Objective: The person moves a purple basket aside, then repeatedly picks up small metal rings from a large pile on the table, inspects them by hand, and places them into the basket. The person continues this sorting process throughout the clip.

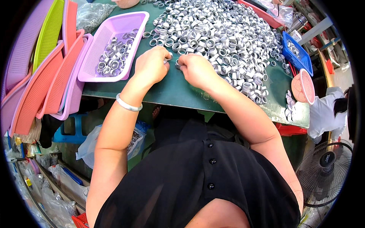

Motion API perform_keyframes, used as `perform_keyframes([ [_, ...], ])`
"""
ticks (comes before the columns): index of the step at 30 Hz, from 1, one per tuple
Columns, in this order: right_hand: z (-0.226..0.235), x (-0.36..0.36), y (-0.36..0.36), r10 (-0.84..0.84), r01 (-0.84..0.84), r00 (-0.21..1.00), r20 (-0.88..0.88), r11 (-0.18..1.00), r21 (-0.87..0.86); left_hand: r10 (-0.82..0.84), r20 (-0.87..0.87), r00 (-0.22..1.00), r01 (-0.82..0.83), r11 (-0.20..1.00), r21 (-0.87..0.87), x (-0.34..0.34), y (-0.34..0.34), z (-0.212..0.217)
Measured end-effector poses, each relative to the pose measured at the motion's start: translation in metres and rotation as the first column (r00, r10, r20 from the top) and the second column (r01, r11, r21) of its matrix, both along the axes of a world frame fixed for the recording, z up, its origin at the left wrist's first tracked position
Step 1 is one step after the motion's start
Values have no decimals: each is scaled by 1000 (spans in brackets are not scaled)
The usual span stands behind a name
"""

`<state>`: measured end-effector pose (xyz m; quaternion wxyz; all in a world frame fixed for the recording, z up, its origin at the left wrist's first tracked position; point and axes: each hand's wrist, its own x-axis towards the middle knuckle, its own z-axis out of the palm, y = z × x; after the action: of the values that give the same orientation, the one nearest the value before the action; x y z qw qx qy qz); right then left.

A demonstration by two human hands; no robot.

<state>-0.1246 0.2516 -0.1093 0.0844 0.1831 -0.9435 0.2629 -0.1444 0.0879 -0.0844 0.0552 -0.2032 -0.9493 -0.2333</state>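
A large heap of small silver-grey metal rings [228, 41] spreads over the green table [171, 89]. My left hand [153, 64], with a pale bangle [128, 103] on its wrist, is closed on a metal ring [167, 57] at the heap's near left edge. Close beside it, my right hand [195, 70] pinches another ring [178, 64] between thumb and fingers. The two hands are a short gap apart, just above the tabletop. Left of them stands a purple plastic basket [88, 68] with a pile of the same rings inside.
Stacked pink, green and purple baskets [49, 49] lean at the far left. A blue basket [304, 60] with rings and a pink round basket [303, 86] are on the right, near some flat discs [290, 106]. A fan [326, 167] stands at lower right, near another person [327, 112].
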Motion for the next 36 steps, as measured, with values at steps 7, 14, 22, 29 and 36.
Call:
perform_keyframes([
  [7, 2, 13, 29, 63, 34, 977, 203, 896, -442, -133, 137, 982, 70, 917, 392, -1, 0, -4],
  [14, 12, 44, 43, 322, 140, 914, 248, 324, -936, -652, 385, 653, -414, 119, 903, 29, 16, -7],
  [22, 1, 53, 44, 410, 330, 860, 304, 9, -944, -647, 487, 586, -627, 19, 779, 36, 37, -29],
  [29, -3, 56, 49, 483, 341, 831, 276, -49, -939, -591, 477, 650, -611, -35, 791, 45, 44, -22],
  [36, -2, 54, 47, 508, 362, 824, 252, -129, -923, -353, 453, 819, -432, 139, 891, 57, 55, -21],
])
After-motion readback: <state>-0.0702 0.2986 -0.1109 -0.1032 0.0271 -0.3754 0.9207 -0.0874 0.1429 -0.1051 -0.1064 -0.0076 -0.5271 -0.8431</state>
